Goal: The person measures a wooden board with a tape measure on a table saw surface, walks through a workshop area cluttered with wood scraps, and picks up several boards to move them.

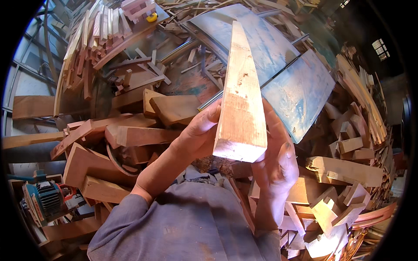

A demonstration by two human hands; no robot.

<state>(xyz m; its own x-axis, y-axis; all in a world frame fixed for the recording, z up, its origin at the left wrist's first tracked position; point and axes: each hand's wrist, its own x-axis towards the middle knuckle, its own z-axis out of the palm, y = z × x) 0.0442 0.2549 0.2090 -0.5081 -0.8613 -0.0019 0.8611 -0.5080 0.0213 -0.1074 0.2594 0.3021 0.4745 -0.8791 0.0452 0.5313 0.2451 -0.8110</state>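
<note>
Workshop heaped with timber offcuts [130, 135], blue metal table [296, 91], left hand [198, 135] and right hand [276, 161] gripping wooden plank [240, 95]

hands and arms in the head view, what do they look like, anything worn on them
Both hands, the left hand and the right hand, are bare: no gloves, and no rings or watch that I can make out. The left forearm is uncovered up to a loose, dusty grey-blue sleeve. The right forearm is bare where it shows.
</note>
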